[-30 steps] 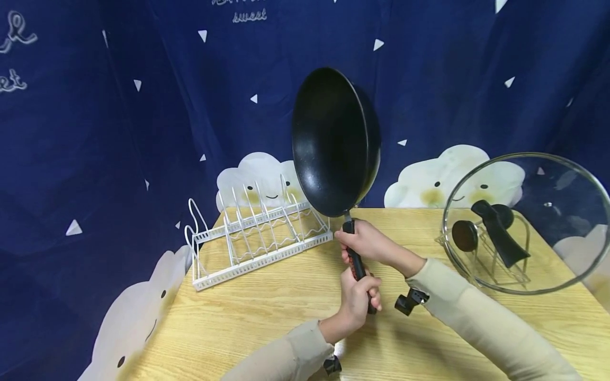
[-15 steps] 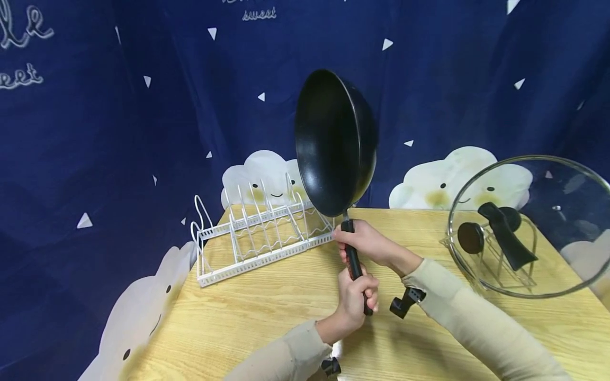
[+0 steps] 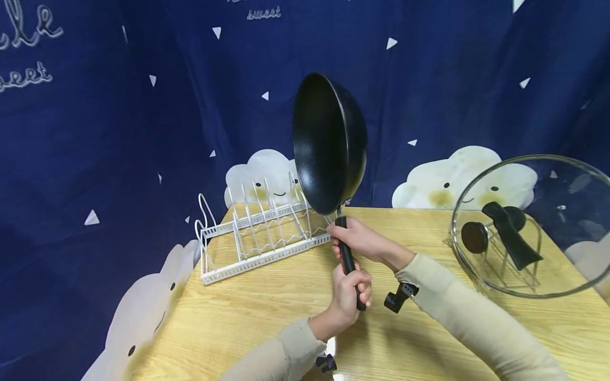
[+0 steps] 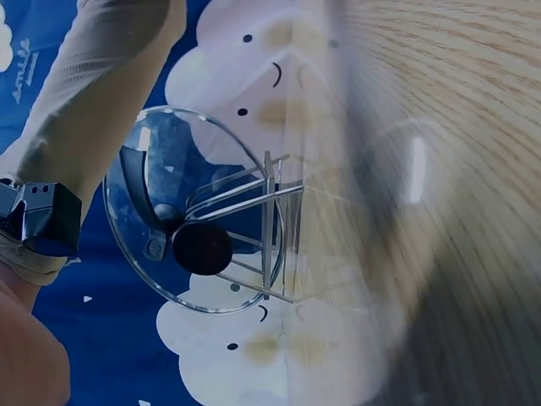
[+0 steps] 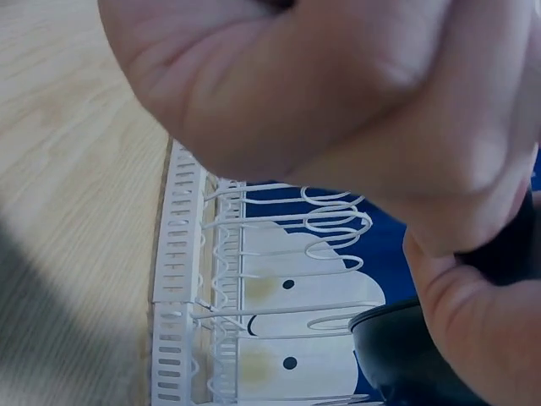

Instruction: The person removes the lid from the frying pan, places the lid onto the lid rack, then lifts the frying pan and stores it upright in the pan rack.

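A deep black wok (image 3: 324, 143) is held up above the table, tilted on its side with its hollow facing left. My right hand (image 3: 364, 239) grips the upper part of its black handle (image 3: 346, 257), close to the pan. Lower down, near the handle's end, my left hand (image 3: 348, 291) is wrapped round it. Left of the wok stands a white wire rack (image 3: 267, 238) with upright dividers. In the right wrist view the wok's rim (image 5: 397, 321) shows beside the rack's wires (image 5: 287, 220). The left wrist view shows only a little of my left hand (image 4: 30, 355).
A glass lid (image 3: 529, 288) with a black handle (image 3: 512, 238) leans in a small wire stand (image 3: 500, 270) on the right of the wooden table (image 3: 257, 317). A dark blue curtain (image 3: 190, 106) with clouds hangs behind.
The wok has turned slightly, showing more of its outer side, and has shifted a little left with both hands. The view has swung slightly left. Both hands keep their grip.
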`<state>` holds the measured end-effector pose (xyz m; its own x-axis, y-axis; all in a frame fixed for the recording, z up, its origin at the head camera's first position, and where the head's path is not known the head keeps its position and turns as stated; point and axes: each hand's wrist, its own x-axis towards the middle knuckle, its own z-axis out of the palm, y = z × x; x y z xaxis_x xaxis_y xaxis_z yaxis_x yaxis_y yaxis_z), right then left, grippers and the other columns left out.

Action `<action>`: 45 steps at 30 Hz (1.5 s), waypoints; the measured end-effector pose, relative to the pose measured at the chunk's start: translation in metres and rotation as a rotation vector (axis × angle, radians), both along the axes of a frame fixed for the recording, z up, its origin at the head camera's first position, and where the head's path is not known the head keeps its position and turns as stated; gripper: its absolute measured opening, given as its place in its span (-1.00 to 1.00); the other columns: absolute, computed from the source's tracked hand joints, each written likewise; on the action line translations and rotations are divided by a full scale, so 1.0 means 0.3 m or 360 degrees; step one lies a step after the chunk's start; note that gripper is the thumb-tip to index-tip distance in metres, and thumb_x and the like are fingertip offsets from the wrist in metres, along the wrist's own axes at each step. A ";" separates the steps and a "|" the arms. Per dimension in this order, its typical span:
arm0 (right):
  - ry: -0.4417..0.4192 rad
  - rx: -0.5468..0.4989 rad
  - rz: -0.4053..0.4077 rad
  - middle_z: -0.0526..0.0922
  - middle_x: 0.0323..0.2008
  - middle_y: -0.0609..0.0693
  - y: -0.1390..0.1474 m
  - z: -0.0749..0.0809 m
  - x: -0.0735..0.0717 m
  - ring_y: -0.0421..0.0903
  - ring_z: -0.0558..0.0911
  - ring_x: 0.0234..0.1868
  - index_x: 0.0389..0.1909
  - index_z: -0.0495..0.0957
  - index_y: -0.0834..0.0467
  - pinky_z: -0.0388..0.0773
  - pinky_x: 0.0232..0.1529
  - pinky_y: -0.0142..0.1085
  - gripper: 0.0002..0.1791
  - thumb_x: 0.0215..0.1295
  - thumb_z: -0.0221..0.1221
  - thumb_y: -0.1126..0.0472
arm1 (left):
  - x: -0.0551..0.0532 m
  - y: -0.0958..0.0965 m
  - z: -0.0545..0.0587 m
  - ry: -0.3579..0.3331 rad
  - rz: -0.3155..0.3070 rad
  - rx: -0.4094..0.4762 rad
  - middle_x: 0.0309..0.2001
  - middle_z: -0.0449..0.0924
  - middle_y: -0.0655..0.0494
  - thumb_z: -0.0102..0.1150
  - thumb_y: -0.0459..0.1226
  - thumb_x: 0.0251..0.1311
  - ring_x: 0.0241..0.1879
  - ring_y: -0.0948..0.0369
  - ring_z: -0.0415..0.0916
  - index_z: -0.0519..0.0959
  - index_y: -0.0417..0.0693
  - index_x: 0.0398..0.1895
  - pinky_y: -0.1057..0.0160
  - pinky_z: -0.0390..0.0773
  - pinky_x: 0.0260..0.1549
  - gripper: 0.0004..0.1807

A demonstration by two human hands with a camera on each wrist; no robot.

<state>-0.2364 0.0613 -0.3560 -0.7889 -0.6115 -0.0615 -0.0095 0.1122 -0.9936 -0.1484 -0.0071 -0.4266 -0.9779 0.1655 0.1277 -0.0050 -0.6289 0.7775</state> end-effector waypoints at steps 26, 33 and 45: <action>0.0029 0.0179 0.0077 0.46 -0.74 0.04 -0.060 -0.004 -0.023 -0.16 0.47 -0.71 -0.63 0.33 0.26 0.47 -0.62 -0.39 -0.58 0.44 -0.04 0.15 | -0.003 -0.027 0.002 -0.0149 0.0075 0.0074 -0.83 0.07 0.28 -0.08 -0.46 -0.07 -0.89 0.39 0.09 0.12 0.00 -0.57 0.46 0.16 -0.92 -0.76; -0.0015 0.0195 0.0075 0.45 -0.71 0.06 -0.067 0.002 -0.030 -0.15 0.48 -0.70 -0.61 0.32 0.29 0.48 -0.60 -0.39 -0.60 0.42 -0.04 0.17 | -0.011 -0.028 0.007 -0.0177 0.0100 0.0093 -0.82 0.06 0.29 -0.08 -0.46 -0.10 -0.88 0.39 0.07 0.12 0.00 -0.57 0.46 0.13 -0.92 -0.76; -0.0081 0.0239 0.0039 0.41 -0.70 0.05 -0.093 -0.042 -0.040 -0.16 0.46 -0.69 -0.61 0.29 0.30 0.46 -0.63 -0.41 -0.72 0.31 -0.16 0.34 | -0.005 -0.032 -0.005 -0.0279 0.0158 0.0087 -0.80 0.06 0.27 -0.08 -0.47 -0.10 -0.85 0.39 0.07 0.14 0.02 -0.49 0.46 0.16 -0.90 -0.75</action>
<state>-0.2485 0.0334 -0.3686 -0.7672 -0.6116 -0.1933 0.0362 0.2597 -0.9650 -0.1499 -0.0168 -0.4282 -0.9971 0.0645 -0.0395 -0.0727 -0.6743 0.7349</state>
